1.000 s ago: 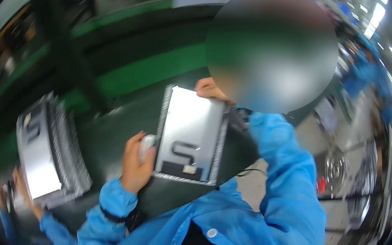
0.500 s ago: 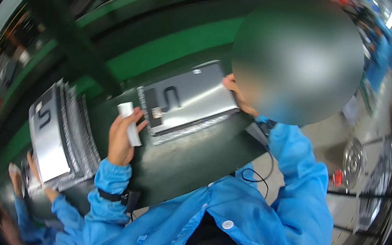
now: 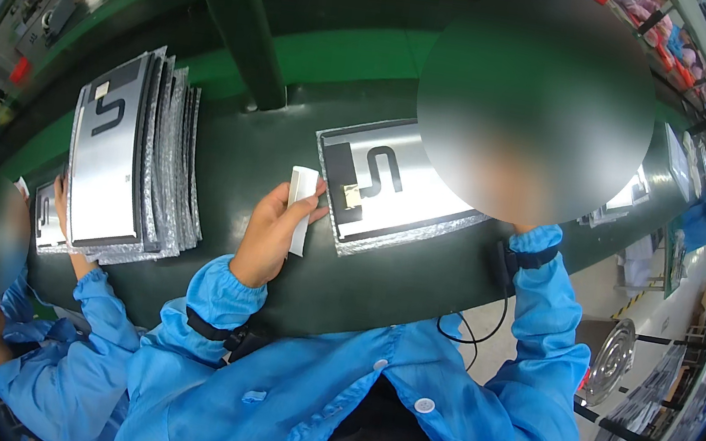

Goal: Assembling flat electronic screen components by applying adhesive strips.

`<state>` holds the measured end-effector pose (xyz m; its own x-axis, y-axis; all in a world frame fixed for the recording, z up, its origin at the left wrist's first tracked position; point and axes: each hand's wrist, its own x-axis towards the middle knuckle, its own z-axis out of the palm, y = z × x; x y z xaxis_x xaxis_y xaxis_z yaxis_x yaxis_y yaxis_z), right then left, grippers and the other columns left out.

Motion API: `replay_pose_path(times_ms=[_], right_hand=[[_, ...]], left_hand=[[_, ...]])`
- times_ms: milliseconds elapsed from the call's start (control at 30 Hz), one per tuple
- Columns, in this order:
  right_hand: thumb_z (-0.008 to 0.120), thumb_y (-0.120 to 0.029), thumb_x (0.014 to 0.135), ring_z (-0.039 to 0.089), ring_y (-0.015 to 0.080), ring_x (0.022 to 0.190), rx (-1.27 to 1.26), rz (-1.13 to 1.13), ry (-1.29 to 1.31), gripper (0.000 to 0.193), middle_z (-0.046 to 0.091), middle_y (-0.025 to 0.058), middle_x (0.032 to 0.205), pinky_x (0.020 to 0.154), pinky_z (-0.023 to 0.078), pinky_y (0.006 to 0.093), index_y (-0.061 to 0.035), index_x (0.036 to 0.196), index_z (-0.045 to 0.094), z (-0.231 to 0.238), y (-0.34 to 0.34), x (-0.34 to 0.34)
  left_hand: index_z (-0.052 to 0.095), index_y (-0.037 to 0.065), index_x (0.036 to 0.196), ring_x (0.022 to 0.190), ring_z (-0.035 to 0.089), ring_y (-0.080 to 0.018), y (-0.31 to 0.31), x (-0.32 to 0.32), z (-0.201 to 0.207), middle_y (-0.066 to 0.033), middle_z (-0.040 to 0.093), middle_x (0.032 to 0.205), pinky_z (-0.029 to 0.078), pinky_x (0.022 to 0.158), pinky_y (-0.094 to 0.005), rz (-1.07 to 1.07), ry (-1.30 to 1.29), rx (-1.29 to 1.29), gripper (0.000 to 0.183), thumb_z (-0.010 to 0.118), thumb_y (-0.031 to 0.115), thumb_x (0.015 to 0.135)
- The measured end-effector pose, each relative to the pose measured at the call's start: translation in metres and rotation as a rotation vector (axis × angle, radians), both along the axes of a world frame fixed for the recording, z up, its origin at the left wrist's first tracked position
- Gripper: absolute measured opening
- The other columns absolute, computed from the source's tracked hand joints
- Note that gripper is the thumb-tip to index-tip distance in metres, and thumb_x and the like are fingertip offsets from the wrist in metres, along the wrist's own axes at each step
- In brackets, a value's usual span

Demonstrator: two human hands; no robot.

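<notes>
left hand (image 3: 270, 229): 1 white strip (image 3: 303, 189) | just beside: 1 silver panel (image 3: 424, 190)

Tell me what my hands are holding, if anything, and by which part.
Your left hand holds a white strip by the middle of its length. Your right hand is blurred, so its hold cannot be told.

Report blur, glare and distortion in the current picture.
Head view throughout: round blur over most of the right hand and part of the silver panel; left hand and white strip fairly sharp; pale glare on that panel; edges bow near the dark rim.
</notes>
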<state>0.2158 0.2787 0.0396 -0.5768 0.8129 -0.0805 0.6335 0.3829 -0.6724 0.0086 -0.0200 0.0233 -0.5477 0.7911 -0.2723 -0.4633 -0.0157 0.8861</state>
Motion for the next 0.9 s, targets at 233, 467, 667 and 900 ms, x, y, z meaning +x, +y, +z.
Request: replay_pose_path(times_ms=[233, 467, 667, 900], right_hand=[[0.082, -0.025, 0.081, 0.067, 0.0334, 0.097, 0.561, 0.385, 0.116, 0.037, 0.07, 0.0146, 0.101, 0.08, 0.055, 0.0422, -0.0041, 0.11, 0.072, 0.03, -0.064, 0.003], [0.086, -0.019, 0.077, 0.062, 0.0352, 0.107, 0.264, 0.58, 0.356, 0.051, 0.063, 0.0154, 0.12, 0.092, 0.052, 0.0417, -0.0044, 0.122, 0.067, 0.013, -0.124, -0.017], [0.082, -0.018, 0.083, 0.067, 0.0295, 0.096, 0.139, 0.74, 0.499, 0.039, 0.066, 0.0132, 0.111, 0.079, 0.055, 0.0379, -0.0041, 0.117, 0.069, 0.015, -0.154, -0.043], [0.079, -0.008, 0.087, 0.069, 0.0284, 0.082, -0.077, 0.63, 0.451, 0.019, 0.069, 0.0128, 0.093, 0.073, 0.054, 0.036, -0.003, 0.101, 0.068, 0.01, -0.142, -0.022]], left_hand=[[0.062, -0.001, 0.112, 0.097, 0.068, -0.0146, -0.019, 0.015, -0.004, -0.0087, 0.07, 0.108, 0.055, 0.082, -0.0282, 0.07, 0.499, -0.084, 0.015, 0.063, 0.009, 0.101], [0.068, 0.001, 0.102, 0.079, 0.061, -0.0118, -0.015, 0.023, 0.01, -0.0041, 0.065, 0.09, 0.048, 0.069, -0.0298, -0.136, 0.781, -0.207, 0.013, 0.071, 0.011, 0.094], [0.069, 0.001, 0.107, 0.087, 0.067, -0.0182, -0.019, 0.026, 0.004, -0.0097, 0.069, 0.097, 0.052, 0.076, -0.0324, -0.241, 0.989, -0.099, 0.02, 0.073, 0.01, 0.089], [0.068, 0.0, 0.112, 0.099, 0.069, -0.0182, -0.022, 0.027, 0.016, -0.0104, 0.071, 0.107, 0.054, 0.085, -0.0319, -0.273, 0.756, -0.11, 0.034, 0.083, 0.007, 0.083]])
